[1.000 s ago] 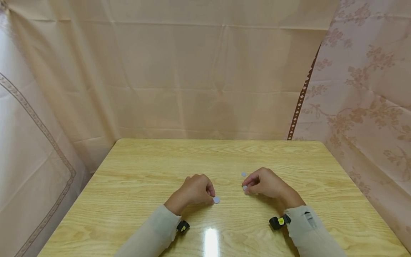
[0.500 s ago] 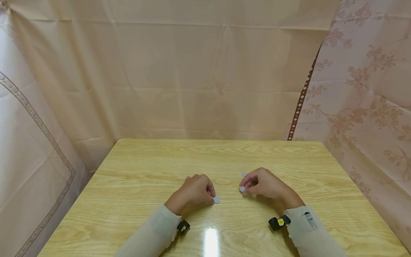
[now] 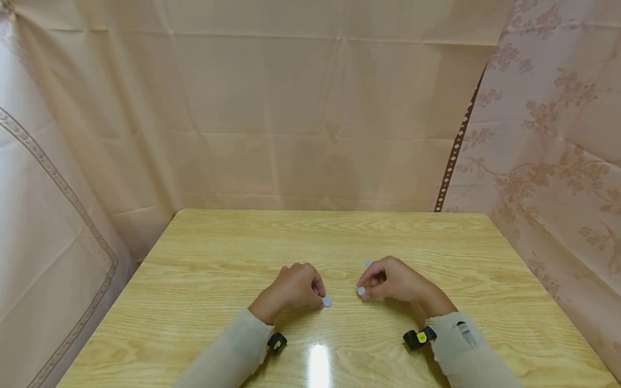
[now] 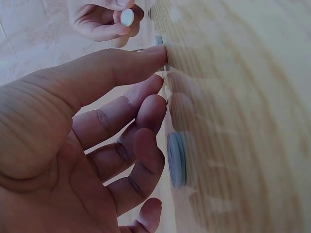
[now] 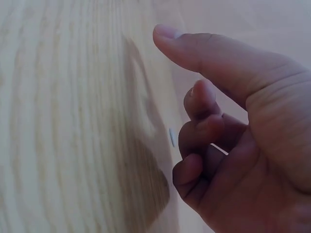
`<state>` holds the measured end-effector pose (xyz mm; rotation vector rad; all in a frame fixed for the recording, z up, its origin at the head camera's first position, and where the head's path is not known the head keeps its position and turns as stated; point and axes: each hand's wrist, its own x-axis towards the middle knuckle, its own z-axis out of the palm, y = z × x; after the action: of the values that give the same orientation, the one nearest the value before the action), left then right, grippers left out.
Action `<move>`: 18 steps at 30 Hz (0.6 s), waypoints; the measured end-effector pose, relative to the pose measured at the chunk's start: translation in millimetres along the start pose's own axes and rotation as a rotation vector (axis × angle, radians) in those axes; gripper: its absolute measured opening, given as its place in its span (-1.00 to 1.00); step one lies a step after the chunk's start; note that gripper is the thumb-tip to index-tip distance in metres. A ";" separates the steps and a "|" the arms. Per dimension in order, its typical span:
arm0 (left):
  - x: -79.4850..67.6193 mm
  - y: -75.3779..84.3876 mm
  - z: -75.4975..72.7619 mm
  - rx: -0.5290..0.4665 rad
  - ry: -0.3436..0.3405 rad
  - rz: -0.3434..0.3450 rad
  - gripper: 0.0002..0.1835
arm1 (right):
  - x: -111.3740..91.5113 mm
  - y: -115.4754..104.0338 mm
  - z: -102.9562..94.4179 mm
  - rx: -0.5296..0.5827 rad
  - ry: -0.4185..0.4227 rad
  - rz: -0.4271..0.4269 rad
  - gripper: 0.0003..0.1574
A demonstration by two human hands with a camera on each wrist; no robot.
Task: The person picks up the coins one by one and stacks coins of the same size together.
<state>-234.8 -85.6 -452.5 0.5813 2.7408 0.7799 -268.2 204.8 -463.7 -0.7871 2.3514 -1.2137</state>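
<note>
My right hand (image 3: pixel 398 283) pinches a small white disc (image 3: pixel 361 291) in its fingertips, just above the table. The left wrist view shows this white disc (image 4: pixel 127 17) too; in the right wrist view it is out of sight behind the thumb. My left hand (image 3: pixel 293 288) stays low over the table, fingers loosely bent, its thumb tip at a pale disc (image 3: pixel 327 302). In the left wrist view, nothing sits between thumb and fingers. A larger-looking grey disc (image 4: pixel 176 160) lies by those fingers, hidden by the hand in the head view.
Another pale disc (image 3: pixel 368 263) lies past my right hand. The wood-grain table (image 3: pixel 233 242) carries a bright light reflection near its front. Beige curtains (image 3: pixel 301 108) stand behind the table and a floral curtain on its right.
My right hand has moved left and slightly nearer with its white disc, towards my left hand. My left hand and the disc at its thumb have not moved.
</note>
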 end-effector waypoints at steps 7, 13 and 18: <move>0.1 0.8 -0.5 0.009 0.002 0.002 -0.77 | 0.6 -5.0 6.8 -0.002 -0.040 -0.027 -0.82; -0.3 1.9 -1.1 0.010 0.003 0.003 -0.77 | 2.3 -5.5 11.8 -0.022 -0.051 -0.029 -0.81; -1.1 2.7 -1.9 0.009 0.003 0.005 -0.77 | 2.9 -7.9 14.5 -0.032 -0.052 -0.030 -0.81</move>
<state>-233.5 -84.8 -449.3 0.5892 2.7477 0.7701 -259.9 190.3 -465.4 -0.8569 2.3296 -1.1563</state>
